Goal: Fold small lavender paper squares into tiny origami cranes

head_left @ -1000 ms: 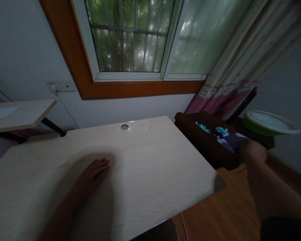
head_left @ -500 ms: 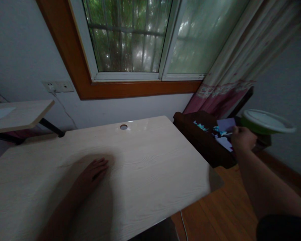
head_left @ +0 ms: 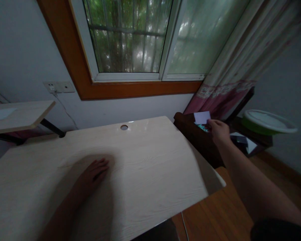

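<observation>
My left hand (head_left: 96,170) lies on the pale wooden desk (head_left: 150,160), fingers stretched out and holding nothing. Off the desk's right edge, my right hand (head_left: 218,130) pinches a small lilac sheet of paper (head_left: 202,117) by its corner. The sheet is held over a dark brown piece of furniture (head_left: 203,139) beside the desk. Small turquoise pieces (head_left: 203,127) show just under the sheet, partly covered by it and by my fingers. To the right of my wrist lie white paper (head_left: 251,146) and a dark flat object (head_left: 240,140) that I cannot identify.
A green basin with a white rim (head_left: 269,121) stands at the right. On the left is a raised shelf (head_left: 20,112) on black legs. A round cable hole (head_left: 124,127) is in the desk's back. A white cable (head_left: 184,226) hangs below the front edge.
My right hand has moved left and slightly up, carrying the lilac sheet away from the papers near the basin and closer to the desk. My left hand has stayed in place.
</observation>
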A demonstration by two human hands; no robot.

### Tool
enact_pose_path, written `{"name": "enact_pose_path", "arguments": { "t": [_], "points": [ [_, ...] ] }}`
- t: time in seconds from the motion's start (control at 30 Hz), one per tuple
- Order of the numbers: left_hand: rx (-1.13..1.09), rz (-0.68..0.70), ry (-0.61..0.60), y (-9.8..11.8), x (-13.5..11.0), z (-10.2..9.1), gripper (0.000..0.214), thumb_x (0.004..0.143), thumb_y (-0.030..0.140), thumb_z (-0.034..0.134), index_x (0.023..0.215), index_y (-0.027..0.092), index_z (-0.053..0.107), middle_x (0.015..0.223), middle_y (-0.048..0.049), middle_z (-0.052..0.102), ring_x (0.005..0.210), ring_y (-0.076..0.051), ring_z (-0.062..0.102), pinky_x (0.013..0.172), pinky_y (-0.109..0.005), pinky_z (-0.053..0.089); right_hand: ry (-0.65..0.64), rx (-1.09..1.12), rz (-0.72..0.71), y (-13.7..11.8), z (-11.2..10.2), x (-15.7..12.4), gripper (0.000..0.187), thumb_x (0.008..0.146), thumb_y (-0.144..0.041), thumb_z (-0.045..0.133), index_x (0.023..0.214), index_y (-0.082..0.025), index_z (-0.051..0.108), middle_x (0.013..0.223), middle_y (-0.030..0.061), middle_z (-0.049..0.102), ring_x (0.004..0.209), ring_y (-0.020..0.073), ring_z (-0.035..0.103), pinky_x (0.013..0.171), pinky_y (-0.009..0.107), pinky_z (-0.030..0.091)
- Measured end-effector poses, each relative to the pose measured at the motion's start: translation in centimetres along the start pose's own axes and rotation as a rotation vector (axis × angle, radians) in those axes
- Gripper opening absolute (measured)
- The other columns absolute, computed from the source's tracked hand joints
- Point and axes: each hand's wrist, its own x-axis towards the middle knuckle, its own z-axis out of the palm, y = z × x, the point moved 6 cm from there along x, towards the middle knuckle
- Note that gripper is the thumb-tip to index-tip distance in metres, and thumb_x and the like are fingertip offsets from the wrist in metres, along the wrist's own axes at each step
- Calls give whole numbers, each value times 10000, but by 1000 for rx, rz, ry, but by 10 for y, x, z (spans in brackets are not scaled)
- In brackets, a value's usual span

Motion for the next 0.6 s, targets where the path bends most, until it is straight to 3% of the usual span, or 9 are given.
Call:
{"name": "enact_pose_path", "arguments": {
  "t": [0.13,0.23,0.6],
  "points": [
    [-8,-3,-1,-1,0,1,346,959,394,457,1230,282,640,1377,-20,568,1340,-216,461,1165,-495,312,-192,170,6,-9,53,-31,279,780,-397,751,794,-140,643,704,25,589,549,125,539,483,191,429],
    [-30,-17,3,0,0,-1,341,954,400,466,1223,293,645,1374,-9,572,1339,-215,462,1169,-491,308,-431,401,59,-22,92,-68,418,667,-486,852,751,-140,633,724,26,593,560,105,521,484,157,431],
    [-50,-35,-22,6,0,-4,365,972,394,433,1266,261,604,1384,-38,562,1342,-231,455,1168,-498,303,-957,531,326,-49,184,-204,475,719,-539,836,712,-151,563,633,-9,528,485,79,406,420,165,273]
  ]
}}
